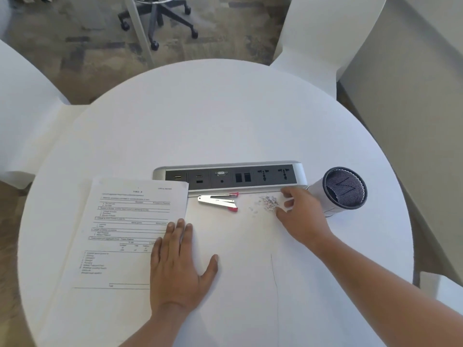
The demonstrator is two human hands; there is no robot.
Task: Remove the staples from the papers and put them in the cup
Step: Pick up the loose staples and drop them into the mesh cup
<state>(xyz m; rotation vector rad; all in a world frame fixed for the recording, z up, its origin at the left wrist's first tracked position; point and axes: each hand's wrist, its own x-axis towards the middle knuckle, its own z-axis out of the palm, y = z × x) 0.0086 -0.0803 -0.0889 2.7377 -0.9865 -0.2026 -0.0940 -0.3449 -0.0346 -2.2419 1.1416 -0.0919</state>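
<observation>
A printed paper stack point(125, 229) lies at the left of the round white table point(225, 116). My left hand point(179, 266) rests flat, fingers apart, partly on the stack's right edge and partly on a blank sheet point(238, 246). A small heap of pulled staples point(268, 202) lies on that sheet. My right hand point(300, 214) is just right of the heap, fingers curled loosely toward it, touching the sheet and holding nothing visible. A black mesh cup point(343, 189) lies tipped toward me, right of that hand. A metal staple remover point(220, 201) with red tips lies open left of the heap.
A silver power and data socket strip point(230, 176) is set in the table just behind the staple remover. White chairs point(313, 33) stand around the table, and an office chair base point(160, 18) sits on the carpet beyond.
</observation>
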